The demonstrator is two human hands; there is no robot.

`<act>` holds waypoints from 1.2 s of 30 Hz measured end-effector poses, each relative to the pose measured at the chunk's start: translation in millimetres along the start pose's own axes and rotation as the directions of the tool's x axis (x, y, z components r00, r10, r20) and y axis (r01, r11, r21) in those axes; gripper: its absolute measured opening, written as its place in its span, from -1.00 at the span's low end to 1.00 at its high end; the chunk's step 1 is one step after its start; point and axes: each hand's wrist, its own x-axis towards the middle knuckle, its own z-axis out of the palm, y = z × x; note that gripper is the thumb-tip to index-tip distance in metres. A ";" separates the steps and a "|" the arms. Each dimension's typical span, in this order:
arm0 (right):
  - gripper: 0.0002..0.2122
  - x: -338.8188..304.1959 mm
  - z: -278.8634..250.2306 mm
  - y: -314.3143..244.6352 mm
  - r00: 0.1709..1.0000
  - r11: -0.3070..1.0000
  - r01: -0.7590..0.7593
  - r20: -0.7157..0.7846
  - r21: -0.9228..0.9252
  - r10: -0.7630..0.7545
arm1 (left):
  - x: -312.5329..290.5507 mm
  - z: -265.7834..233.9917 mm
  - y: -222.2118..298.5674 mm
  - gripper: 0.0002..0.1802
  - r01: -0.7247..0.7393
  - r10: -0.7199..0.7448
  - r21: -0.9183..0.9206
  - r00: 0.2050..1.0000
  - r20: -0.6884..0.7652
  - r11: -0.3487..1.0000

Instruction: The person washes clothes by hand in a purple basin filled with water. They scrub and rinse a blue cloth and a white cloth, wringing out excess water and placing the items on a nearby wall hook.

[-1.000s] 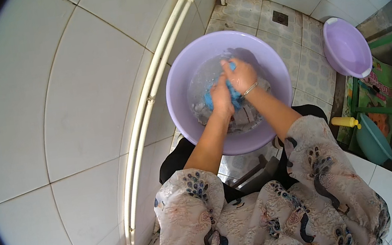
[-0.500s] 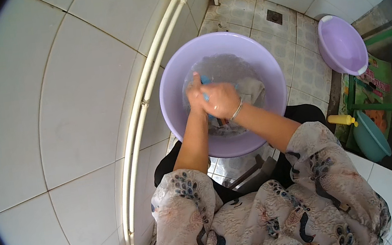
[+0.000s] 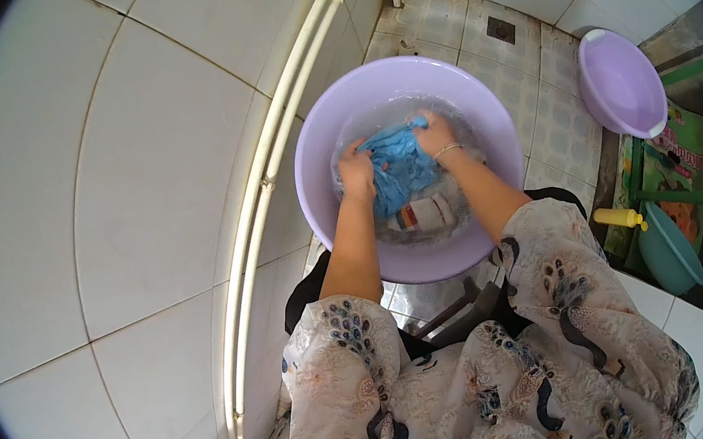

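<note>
A large lilac basin (image 3: 319,144) with cloudy water in it stands on the floor in front of me. Inside it, my left hand (image 3: 357,171) grips the left side of a wet blue cloth (image 3: 402,162). Its right upper side is in my right hand (image 3: 434,133), which wears a thin bracelet at the wrist. Between the two hands the cloth hangs spread and wrinkled, its lower part near the water. Closer to me, a whitish cloth with coloured stripes (image 3: 427,214) lies in the water, partly covered by the blue one.
Cream pipes (image 3: 267,182) run along the tiled wall on my left. A smaller lilac basin (image 3: 621,86) leans at the far right. Nearer on that side are a yellow bottle (image 3: 618,218) and a teal bowl (image 3: 671,253). A square drain (image 3: 501,29) sits in the far floor.
My hands were pressed together around the mostly hidden blue cloth; now they are apart, stretching it between them. More of the blue cloth and the striped cloth shows.
</note>
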 end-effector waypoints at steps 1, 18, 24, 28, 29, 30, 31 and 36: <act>-0.80 -5.3 -1.7 -5.0 0.995 0.989 -0.036 0.099 0.142 0.022 | -4.6 4.1 4.4 -0.69 0.079 -0.080 -0.152 0.997 -0.001 0.985; -0.79 -70.0 -3.5 -87.3 0.851 0.830 0.502 -0.032 -0.243 -0.524 | -52.2 49.0 25.5 -0.28 -0.052 0.051 0.002 0.975 -0.216 0.999; -0.71 -11.3 -0.4 -48.8 0.996 0.968 0.071 0.063 -0.239 -0.058 | -36.8 45.6 -8.2 -0.41 -0.136 0.138 -0.079 0.990 0.020 0.988; -0.69 4.4 3.9 -31.4 0.992 0.939 -0.127 0.046 0.319 0.118 | -33.3 26.4 25.8 -0.39 -0.070 0.049 -0.233 0.994 -0.094 0.970; -0.69 1.1 6.4 -26.6 0.999 0.980 -0.025 0.037 0.200 0.018 | -14.1 10.2 19.4 -0.50 -0.164 0.163 -0.233 0.986 -0.023 0.958; -0.69 -2.0 12.3 -17.0 0.995 0.993 0.084 0.047 0.080 -0.087 | 17.7 -8.7 -6.9 -0.56 -0.280 0.279 -0.038 0.960 -0.037 0.959; -0.69 -4.2 16.1 -10.6 0.980 0.981 0.191 0.067 -0.034 -0.189 | 40.5 -23.0 -25.7 -0.61 -0.379 0.388 0.165 0.921 -0.027 0.911; -0.75 21.6 6.6 24.4 0.991 0.991 -0.134 0.018 -0.008 0.134 | 2.9 0.6 1.3 -0.70 0.017 -0.019 -0.063 0.999 -0.045 0.998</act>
